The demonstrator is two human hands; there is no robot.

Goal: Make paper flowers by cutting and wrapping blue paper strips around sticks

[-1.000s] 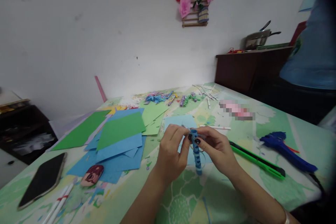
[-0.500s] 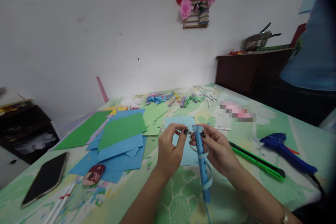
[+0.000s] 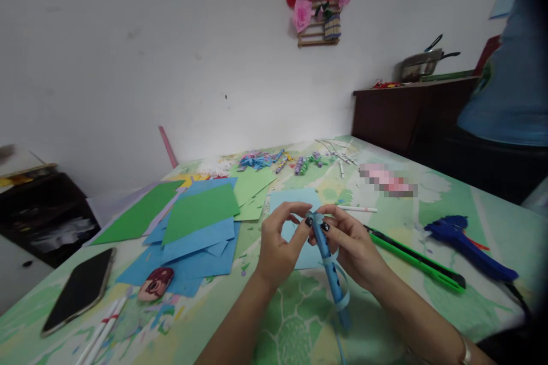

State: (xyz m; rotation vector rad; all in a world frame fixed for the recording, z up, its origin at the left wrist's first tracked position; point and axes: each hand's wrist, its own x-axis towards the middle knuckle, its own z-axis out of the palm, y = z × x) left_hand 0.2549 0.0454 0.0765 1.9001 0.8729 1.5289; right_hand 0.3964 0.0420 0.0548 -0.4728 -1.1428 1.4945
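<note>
Both my hands meet over the green patterned table point(image 3: 385, 222). My right hand point(image 3: 355, 245) grips a blue stick point(image 3: 329, 265) wound with a light blue paper strip; its lower end slants down towards me and a loose tail of strip hangs off it. My left hand point(image 3: 280, 245) pinches the top end of that strip at the stick's tip, thumb and forefinger closed. A light blue sheet point(image 3: 295, 222) lies flat under my hands.
Green and blue paper sheets point(image 3: 197, 217) are stacked to the left, with a black phone point(image 3: 79, 291) and white sticks point(image 3: 100, 331) nearer me. A green craft knife point(image 3: 415, 262) and a blue glue gun point(image 3: 466, 245) lie right. Small rolled paper pieces point(image 3: 282, 161) sit at the back. Another person in blue point(image 3: 509, 85) stands at the right.
The stick's lower end swung down and to the right, and the strip loosened into a hanging tail. My hands stayed together, shifting slightly toward the table's middle.
</note>
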